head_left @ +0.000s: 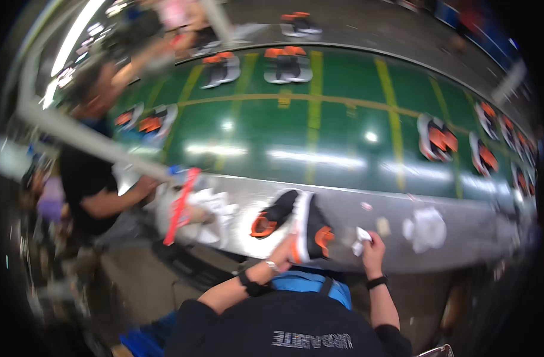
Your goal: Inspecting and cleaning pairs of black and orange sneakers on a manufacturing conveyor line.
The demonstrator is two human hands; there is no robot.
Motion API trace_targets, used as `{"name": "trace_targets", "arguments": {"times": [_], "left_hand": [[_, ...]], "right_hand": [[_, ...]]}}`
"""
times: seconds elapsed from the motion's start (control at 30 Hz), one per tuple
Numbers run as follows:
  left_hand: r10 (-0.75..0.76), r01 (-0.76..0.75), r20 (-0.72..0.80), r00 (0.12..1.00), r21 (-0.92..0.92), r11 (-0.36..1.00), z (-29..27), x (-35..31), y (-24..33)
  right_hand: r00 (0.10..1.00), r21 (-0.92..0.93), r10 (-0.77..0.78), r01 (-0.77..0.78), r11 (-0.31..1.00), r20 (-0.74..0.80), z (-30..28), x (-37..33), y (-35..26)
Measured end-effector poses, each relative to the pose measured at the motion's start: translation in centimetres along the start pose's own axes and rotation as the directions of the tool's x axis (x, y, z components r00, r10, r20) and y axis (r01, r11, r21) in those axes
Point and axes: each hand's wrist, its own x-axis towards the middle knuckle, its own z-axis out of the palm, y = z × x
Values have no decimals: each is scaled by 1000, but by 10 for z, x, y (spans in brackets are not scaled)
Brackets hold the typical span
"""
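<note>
My left hand [282,256] is closed around the heel end of a black sneaker [315,223] with a white sole and orange trim. The sneaker is tilted on its side over the steel ledge, its sole toward the left. Just left of it lies a second sneaker [278,213], black with an orange heel loop, partly hidden behind the first. To the right, my right hand [374,252] pinches a crumpled white wipe [360,237] above the ledge, apart from the shoes. Motion blurs the wipe somewhat.
Beyond the steel ledge [468,229] runs a green conveyor belt [343,134] carrying several sneaker pairs. A wad of white cloth [425,229] and a small beige block [383,226] lie right. At left are a red strip [181,208], white crumpled material [209,211] and a co-worker [90,172].
</note>
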Motion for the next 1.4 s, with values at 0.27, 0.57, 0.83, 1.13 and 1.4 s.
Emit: {"name": "trace_targets", "arguments": {"times": [0.27,0.57,0.83,1.13,1.4], "left_hand": [[125,-134,73,989,130,982,82,-12,-31],[47,-50,25,999,156,986,116,-8,-60],[88,-83,-30,996,130,988,112,-15,-63],[94,-90,-44,995,89,992,110,-8,-58],[149,-149,16,989,169,974,101,-2,-51]], "right_hand": [[961,355,60,41,934,-269,-197,3,-74],[972,-504,-165,60,862,-166,-272,86,-22],[993,-828,-113,99,552,43,-253,103,-16],[990,-860,-132,116,497,57,-252,93,-13],[955,-772,-298,195,604,8,-244,95,-10]]}}
